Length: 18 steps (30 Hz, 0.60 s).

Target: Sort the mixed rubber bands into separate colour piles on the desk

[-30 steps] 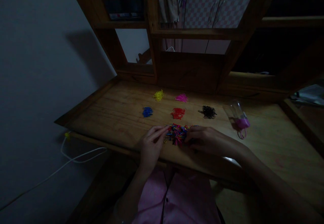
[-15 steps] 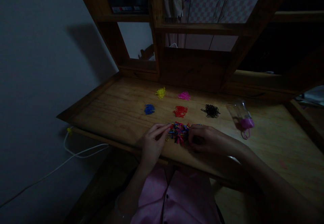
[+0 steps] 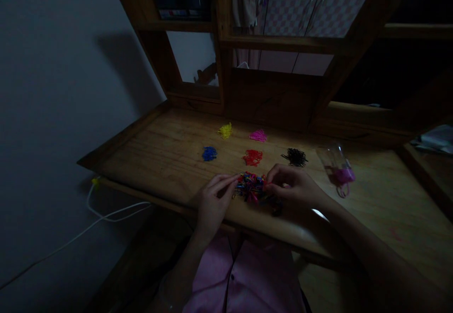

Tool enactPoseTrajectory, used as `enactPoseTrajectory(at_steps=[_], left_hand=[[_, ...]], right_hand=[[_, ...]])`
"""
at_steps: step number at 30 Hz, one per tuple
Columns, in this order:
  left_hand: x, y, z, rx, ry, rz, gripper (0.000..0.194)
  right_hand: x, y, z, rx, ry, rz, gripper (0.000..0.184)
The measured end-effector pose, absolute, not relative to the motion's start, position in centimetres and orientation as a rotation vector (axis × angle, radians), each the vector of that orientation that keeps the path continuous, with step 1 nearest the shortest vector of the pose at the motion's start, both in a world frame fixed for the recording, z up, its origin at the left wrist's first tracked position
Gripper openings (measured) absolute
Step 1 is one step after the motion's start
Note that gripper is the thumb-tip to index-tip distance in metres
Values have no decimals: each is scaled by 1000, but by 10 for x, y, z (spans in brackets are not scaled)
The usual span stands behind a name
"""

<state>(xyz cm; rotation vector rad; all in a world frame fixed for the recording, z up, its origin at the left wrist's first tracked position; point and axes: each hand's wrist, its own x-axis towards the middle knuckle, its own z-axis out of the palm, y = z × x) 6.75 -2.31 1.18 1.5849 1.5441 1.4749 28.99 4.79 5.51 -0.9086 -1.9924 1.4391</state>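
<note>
A change can be seen at the right hand (image 3: 295,186). Half a second ago it was held low, with its fingers curled in at the right side of the mixed pile (image 3: 250,191). Now it has been lifted a little, and its thumb and first finger are brought together at the tips. A red bit (image 3: 266,185) seems to be pinched there, just at the edge of the pile. By the look of it, one bit is being picked out from the mix, so the work has gone from feeling about to taking hold.

The left hand (image 3: 214,202) has been kept in the same place, at the left side of the mixed pile. Its finger and thumb are held close, but whether a bit is pinched there cannot be told.

The mixed pile is set on the table (image 3: 152,162), near the front edge, between the two hands. Past it, the red pile (image 3: 252,157) is found between the blue pile (image 3: 209,153) and the black pile (image 3: 295,157). The yellow pile (image 3: 225,130) and the pink pile (image 3: 258,135) are set farther back. No change can be seen in these five.
</note>
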Motion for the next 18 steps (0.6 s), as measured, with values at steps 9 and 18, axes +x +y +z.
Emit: enactPoseTrajectory(at_steps=[9,18], left_hand=[[65,-22,12,1602,1512,1473,20],[67,-24,10,1495,1545,1581,18]], right_hand=[[289,54,56,-988,-1587,1622,24],[296,71,39,-1110,-1756,1210,22]])
